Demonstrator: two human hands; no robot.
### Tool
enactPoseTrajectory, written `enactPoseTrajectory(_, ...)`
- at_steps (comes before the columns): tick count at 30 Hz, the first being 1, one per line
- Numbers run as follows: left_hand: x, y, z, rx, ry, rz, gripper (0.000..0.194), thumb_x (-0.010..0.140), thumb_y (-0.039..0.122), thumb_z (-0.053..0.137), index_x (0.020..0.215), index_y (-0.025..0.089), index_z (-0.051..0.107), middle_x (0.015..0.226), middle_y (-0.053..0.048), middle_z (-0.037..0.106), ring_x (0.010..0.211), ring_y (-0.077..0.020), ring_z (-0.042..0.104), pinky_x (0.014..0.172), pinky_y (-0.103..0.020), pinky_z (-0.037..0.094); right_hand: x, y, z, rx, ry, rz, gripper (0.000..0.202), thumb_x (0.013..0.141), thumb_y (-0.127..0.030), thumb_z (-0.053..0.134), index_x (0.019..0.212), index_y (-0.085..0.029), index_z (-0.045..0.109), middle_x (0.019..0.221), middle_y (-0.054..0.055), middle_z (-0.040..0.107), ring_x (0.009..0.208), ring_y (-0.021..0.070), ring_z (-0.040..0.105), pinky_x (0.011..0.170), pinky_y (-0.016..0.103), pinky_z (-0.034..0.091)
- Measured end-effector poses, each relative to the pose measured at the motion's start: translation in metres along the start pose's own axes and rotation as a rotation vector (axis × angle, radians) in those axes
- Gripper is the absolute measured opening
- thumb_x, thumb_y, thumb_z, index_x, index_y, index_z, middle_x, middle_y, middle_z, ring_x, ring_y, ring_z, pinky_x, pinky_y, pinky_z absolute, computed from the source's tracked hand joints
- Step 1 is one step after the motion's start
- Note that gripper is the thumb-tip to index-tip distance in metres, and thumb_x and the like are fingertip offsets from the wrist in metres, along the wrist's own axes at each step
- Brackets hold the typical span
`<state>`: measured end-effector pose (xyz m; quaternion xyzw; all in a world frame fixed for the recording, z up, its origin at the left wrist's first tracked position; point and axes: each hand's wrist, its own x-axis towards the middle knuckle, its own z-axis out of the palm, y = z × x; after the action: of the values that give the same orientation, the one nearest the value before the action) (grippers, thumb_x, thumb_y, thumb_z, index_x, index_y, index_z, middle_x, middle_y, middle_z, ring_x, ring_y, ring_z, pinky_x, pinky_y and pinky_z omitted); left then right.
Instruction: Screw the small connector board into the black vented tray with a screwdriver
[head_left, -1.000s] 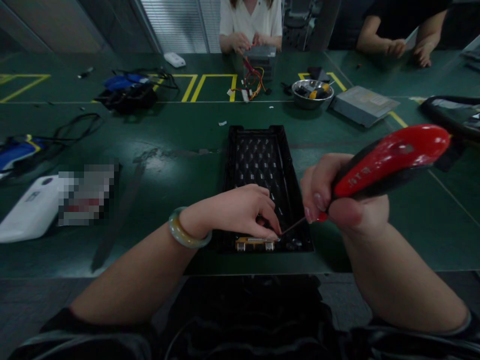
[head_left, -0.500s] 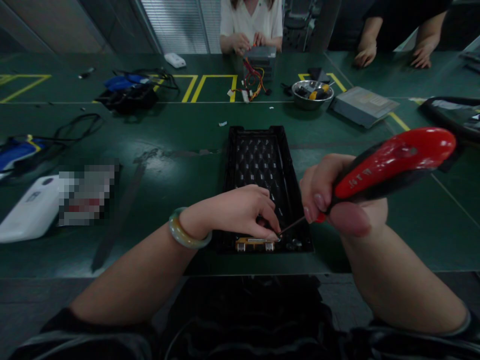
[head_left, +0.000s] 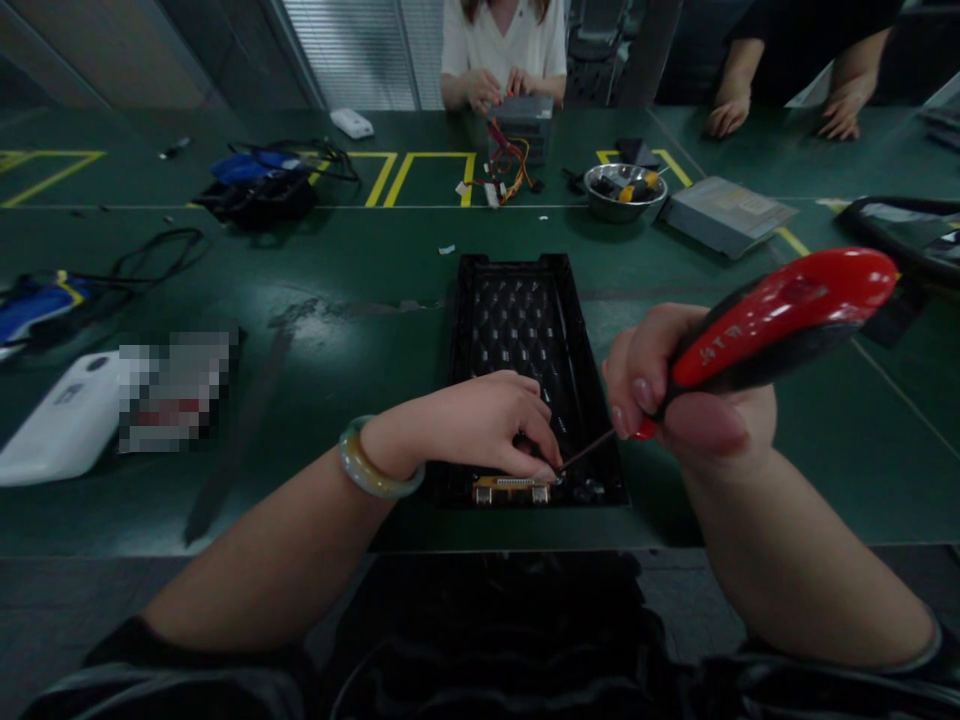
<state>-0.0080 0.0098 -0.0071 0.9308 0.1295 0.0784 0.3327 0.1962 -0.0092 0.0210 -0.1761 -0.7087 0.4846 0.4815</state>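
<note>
A black plastic panel [head_left: 514, 290] with a patterned inside lies on the green table in front of me. At its near end sits a small orange-brown circuit board [head_left: 514, 484] with two metal ports. My right hand [head_left: 675, 385] is closed round a red and black screwdriver [head_left: 787, 315], whose thin shaft slants down left to the board's right end. My left hand [head_left: 499, 425] reaches over the panel, thumb and fingers pinched at the screwdriver's tip. What those fingers hold, if anything, is too small to make out.
On the left lie a white device [head_left: 64, 415], a blurred-out object [head_left: 176, 390] and blue tools with black cables [head_left: 259, 165]. Further back are a metal bowl [head_left: 625, 192] with tools and a grey metal box [head_left: 727, 215]. Two people are across the table.
The screwdriver's handle has turned a little in my right hand, its far end shifting slightly left. My left hand remains at the tip.
</note>
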Motion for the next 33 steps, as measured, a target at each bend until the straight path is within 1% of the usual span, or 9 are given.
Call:
enactPoseTrajectory(7, 0.0, -0.001, -0.001, -0.031, -0.017, 0.004, 0.017, 0.09, 0.036, 0.066, 0.097, 0.026, 0.077, 0.097, -0.001, 0.077, 0.088, -0.0166, 0.065, 0.095, -0.032, 0.037, 0.001, 0.003, -0.002, -0.015, -0.046, -0.01, 0.044, 0.078, -0.061, 0.07, 0.072, -0.024, 0.048, 0.059, -0.004, 0.056, 0.046, 0.0104, 0.05, 0.042, 0.025, 0.041)
enactPoseTrajectory(12, -0.001, -0.002, 0.0, -0.029, -0.006, -0.002, 0.018, 0.089, 0.037, 0.067, 0.099, 0.026, 0.077, 0.096, -0.001, 0.077, 0.089, -0.0175, 0.064, 0.095, -0.033, 0.039, -0.002, -0.004, 0.0, 0.063, -0.147, -0.016, 0.039, 0.08, -0.058, 0.07, 0.078, -0.023, 0.053, 0.064, -0.003, 0.058, 0.049, 0.0112, 0.052, 0.046, 0.026, 0.044)
enactPoseTrajectory(15, -0.001, -0.002, -0.001, -0.06, 0.001, -0.008, 0.018, 0.088, 0.036, 0.068, 0.099, 0.025, 0.077, 0.094, -0.001, 0.076, 0.089, -0.0168, 0.063, 0.091, -0.031, 0.041, -0.004, -0.012, 0.006, 0.087, -0.108, -0.029, 0.036, 0.087, -0.056, 0.058, 0.085, -0.02, 0.058, 0.073, 0.002, 0.059, 0.058, 0.0142, 0.057, 0.05, 0.028, 0.047)
enactPoseTrajectory(17, -0.001, -0.001, -0.001, -0.068, 0.011, -0.021, 0.016, 0.088, 0.035, 0.069, 0.096, 0.024, 0.077, 0.094, -0.001, 0.076, 0.089, -0.0163, 0.063, 0.089, -0.03, 0.041, -0.005, -0.015, 0.009, 0.102, -0.066, -0.031, 0.037, 0.087, -0.053, 0.056, 0.094, -0.017, 0.06, 0.081, 0.003, 0.062, 0.062, 0.0142, 0.059, 0.053, 0.028, 0.049)
enactPoseTrajectory(19, -0.001, 0.0, -0.001, -0.065, 0.02, -0.026, 0.015, 0.087, 0.034, 0.07, 0.093, 0.022, 0.077, 0.094, -0.001, 0.076, 0.089, -0.0164, 0.063, 0.089, -0.03, 0.041, -0.005, -0.014, 0.011, 0.119, -0.071, -0.055, 0.034, 0.086, -0.047, 0.059, 0.101, -0.016, 0.06, 0.083, 0.003, 0.064, 0.064, 0.0133, 0.06, 0.06, 0.027, 0.052)
enactPoseTrajectory(23, -0.002, 0.002, -0.001, -0.052, 0.048, -0.007, 0.013, 0.086, 0.031, 0.072, 0.093, 0.021, 0.076, 0.092, 0.0, 0.076, 0.088, -0.0166, 0.062, 0.088, -0.031, 0.04, -0.003, -0.006, 0.009, 0.071, -0.105, -0.135, 0.022, 0.083, -0.026, 0.069, 0.101, -0.016, 0.061, 0.086, 0.002, 0.067, 0.079, 0.015, 0.066, 0.078, 0.03, 0.056)
enactPoseTrajectory(26, -0.002, 0.0, 0.001, -0.041, 0.074, 0.032, 0.012, 0.085, 0.031, 0.072, 0.091, 0.022, 0.077, 0.09, 0.0, 0.075, 0.085, -0.0157, 0.062, 0.086, -0.031, 0.04, 0.0, 0.0, 0.008, 0.103, -0.133, -0.149, 0.038, 0.076, -0.02, 0.078, 0.109, -0.017, 0.059, 0.085, 0.001, 0.068, 0.077, 0.0144, 0.068, 0.072, 0.027, 0.057)
enactPoseTrajectory(29, -0.002, -0.002, 0.002, -0.038, 0.081, 0.052, 0.012, 0.085, 0.033, 0.072, 0.089, 0.023, 0.077, 0.086, 0.0, 0.074, 0.082, -0.0151, 0.06, 0.084, -0.03, 0.041, 0.001, 0.001, 0.007, 0.147, -0.155, -0.131, 0.047, 0.075, -0.025, 0.081, 0.114, -0.018, 0.058, 0.083, 0.0, 0.067, 0.074, 0.0146, 0.068, 0.068, 0.026, 0.057)
enactPoseTrajectory(33, -0.002, 0.0, 0.0, -0.037, 0.039, -0.007, 0.015, 0.087, 0.034, 0.07, 0.094, 0.023, 0.077, 0.09, -0.001, 0.075, 0.088, -0.0166, 0.061, 0.087, -0.03, 0.041, -0.003, -0.004, 0.005, 0.176, -0.119, -0.047, 0.044, 0.086, -0.04, 0.068, 0.122, -0.017, 0.058, 0.091, 0.005, 0.069, 0.079, 0.0176, 0.068, 0.072, 0.03, 0.056)
